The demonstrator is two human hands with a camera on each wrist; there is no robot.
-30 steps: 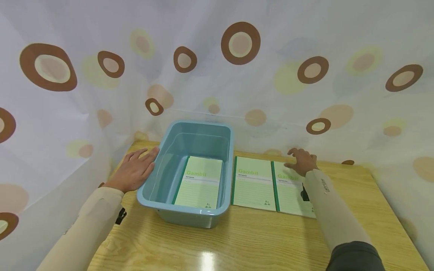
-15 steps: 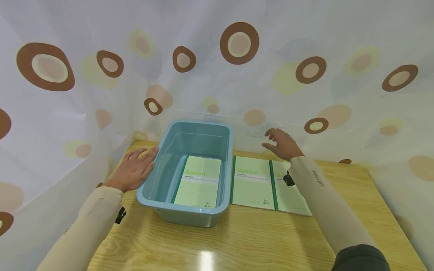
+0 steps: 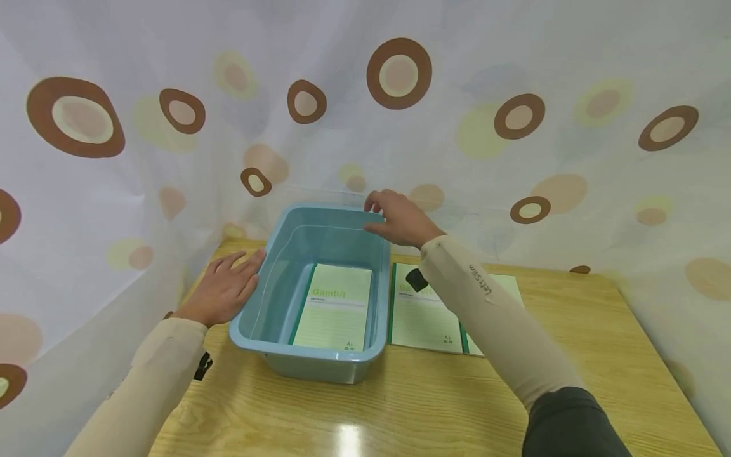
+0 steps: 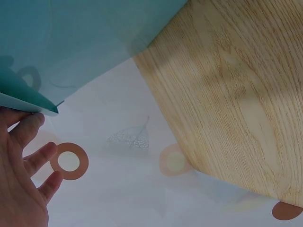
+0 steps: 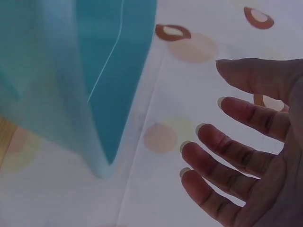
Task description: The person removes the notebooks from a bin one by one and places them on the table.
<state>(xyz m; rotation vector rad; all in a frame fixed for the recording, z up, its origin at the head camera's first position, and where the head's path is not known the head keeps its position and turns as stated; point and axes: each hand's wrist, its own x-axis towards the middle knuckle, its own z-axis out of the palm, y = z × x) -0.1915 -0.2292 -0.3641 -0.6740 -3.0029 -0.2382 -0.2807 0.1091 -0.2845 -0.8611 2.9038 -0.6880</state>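
Observation:
A light blue plastic basin stands on the table, and a pale green notebook marked "Gambit" lies inside it. My left hand rests at the basin's left rim with its fingers spread; the left wrist view shows fingertips right at the rim's edge. Over the basin's far right corner hovers my right hand, fingers loosely bent, holding nothing. In the right wrist view that hand is apart from the basin wall. Beneath my right forearm lie two more notebooks: one beside the basin and one partly covered by the sleeve.
The wood-grain table carries everything. A white sheet with brown ring patterns rises behind the table and along both sides.
My right hand has moved left from above the rightmost notebook to the basin's far right corner, with nothing in it. The left hand has stayed at the rim.

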